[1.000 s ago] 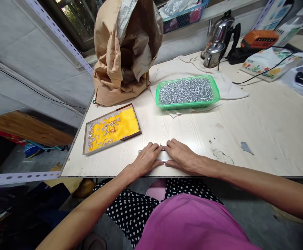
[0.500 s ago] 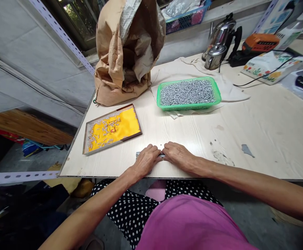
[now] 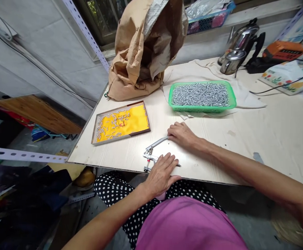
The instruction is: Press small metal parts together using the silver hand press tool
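Near table edge (image 3: 115, 166) — tub (image 3: 202, 109) well apart — hands (image 3: 161, 173) (image 3: 182, 134) seemingly touch a tool (image 3: 157, 142).

The top (image 3: 190, 225) is plain pink leaning to magenta, smooth, with soft folds and a rounded outline. The trousers (image 3: 112, 185) are black, patterned all over with small round white dots, and cut loose about the knees. The left arm (image 3: 107, 218) and right arm (image 3: 235, 165) are bare as far as they show. The left grip (image 3: 162, 173) is a bare hand, and the right grip (image 3: 182, 134) is a bare hand too.
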A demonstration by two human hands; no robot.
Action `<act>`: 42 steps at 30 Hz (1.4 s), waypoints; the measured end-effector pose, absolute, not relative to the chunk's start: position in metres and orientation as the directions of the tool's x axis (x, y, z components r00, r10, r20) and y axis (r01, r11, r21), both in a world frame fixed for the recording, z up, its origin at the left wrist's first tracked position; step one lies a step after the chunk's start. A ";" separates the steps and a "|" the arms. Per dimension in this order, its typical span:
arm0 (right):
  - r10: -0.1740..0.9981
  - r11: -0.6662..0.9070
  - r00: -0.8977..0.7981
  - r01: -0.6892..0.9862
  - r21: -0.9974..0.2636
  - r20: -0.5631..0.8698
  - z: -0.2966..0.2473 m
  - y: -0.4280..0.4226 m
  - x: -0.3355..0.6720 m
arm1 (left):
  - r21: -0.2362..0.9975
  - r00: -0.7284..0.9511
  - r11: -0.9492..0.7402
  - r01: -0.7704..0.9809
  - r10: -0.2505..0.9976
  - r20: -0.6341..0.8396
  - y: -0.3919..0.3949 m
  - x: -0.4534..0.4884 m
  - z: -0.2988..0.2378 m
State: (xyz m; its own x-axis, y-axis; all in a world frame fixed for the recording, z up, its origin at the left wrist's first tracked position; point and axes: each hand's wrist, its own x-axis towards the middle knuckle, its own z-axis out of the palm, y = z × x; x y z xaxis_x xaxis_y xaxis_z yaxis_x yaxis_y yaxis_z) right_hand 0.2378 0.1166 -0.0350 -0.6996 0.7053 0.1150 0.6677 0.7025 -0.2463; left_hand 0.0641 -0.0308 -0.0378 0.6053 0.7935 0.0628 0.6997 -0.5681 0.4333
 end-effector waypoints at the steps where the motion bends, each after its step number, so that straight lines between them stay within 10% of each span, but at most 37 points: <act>1: 0.706 0.702 -0.700 0.671 -0.237 0.106 -0.033 0.122 0.235 | 0.450 0.602 -0.559 0.696 0.796 0.059 -0.031 0.064 -0.037; 5: 0.659 0.749 -0.745 0.636 -0.187 0.102 -0.015 0.120 0.212 | 0.457 0.591 -0.557 0.694 0.803 0.081 -0.029 0.062 -0.039; 12: 0.079 0.989 -0.994 0.069 -0.134 0.069 -0.004 0.072 0.146 | 0.420 0.557 -0.528 0.738 0.828 0.063 -0.042 0.063 -0.052; 17: -0.020 0.995 -0.994 -0.030 -0.092 0.108 -0.018 0.070 0.130 | 0.305 0.747 -0.835 0.459 0.548 0.376 -0.068 0.064 -0.032; 22: 0.164 0.906 -0.935 0.018 -0.422 0.314 -0.021 0.078 0.125 | 0.164 0.524 -0.798 0.581 0.520 0.675 -0.041 0.008 0.009; 26: 0.589 0.719 -0.630 0.123 -0.684 0.506 0.015 0.106 0.151 | 0.130 0.164 -0.279 0.951 0.816 0.554 0.035 -0.075 0.027; 33: 0.758 0.526 -0.160 0.723 -0.447 0.632 0.063 0.199 0.272 | 0.021 0.030 -0.031 0.999 0.999 0.032 0.130 -0.153 -0.001; 38: 0.729 0.545 -0.306 0.800 -0.250 0.612 0.048 0.195 0.289 | 0.052 0.068 -0.067 0.996 0.998 -0.011 0.144 -0.158 -0.002; 42: 0.706 0.705 -0.615 0.565 -0.429 0.351 0.021 0.126 0.253 | 0.155 0.031 -0.036 0.987 0.999 0.032 0.132 -0.144 0.007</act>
